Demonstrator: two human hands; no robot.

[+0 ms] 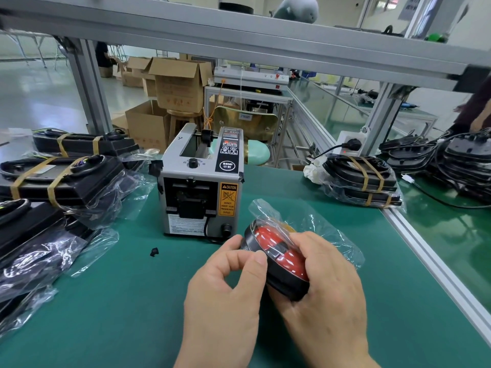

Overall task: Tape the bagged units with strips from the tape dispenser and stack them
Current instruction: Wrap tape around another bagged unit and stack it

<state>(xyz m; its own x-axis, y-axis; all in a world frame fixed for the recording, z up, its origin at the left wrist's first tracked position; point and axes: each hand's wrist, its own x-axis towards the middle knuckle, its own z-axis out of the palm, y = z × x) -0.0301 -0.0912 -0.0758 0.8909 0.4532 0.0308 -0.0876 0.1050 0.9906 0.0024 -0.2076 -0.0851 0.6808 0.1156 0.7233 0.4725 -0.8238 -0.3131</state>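
A round black unit with a red face [276,251] sits inside a clear plastic bag, tilted above the green mat. My right hand [326,285] grips it from the right and underneath. My left hand [228,285] pinches the unit's left rim between thumb and fingers. The bag's loose end sticks up behind and to the right. The grey tape dispenser [202,181] stands just behind the unit, its outlet facing me. A stack of taped bagged units [361,179] lies at the right; more taped ones [66,176] lie at the left.
Untaped bagged units [34,251] are piled at the near left. A small black scrap [154,252] lies on the mat in front of the dispenser. An aluminium rail [435,256] borders the mat on the right. Black cabled parts [457,160] are heaped far right, beside a person's sleeve.
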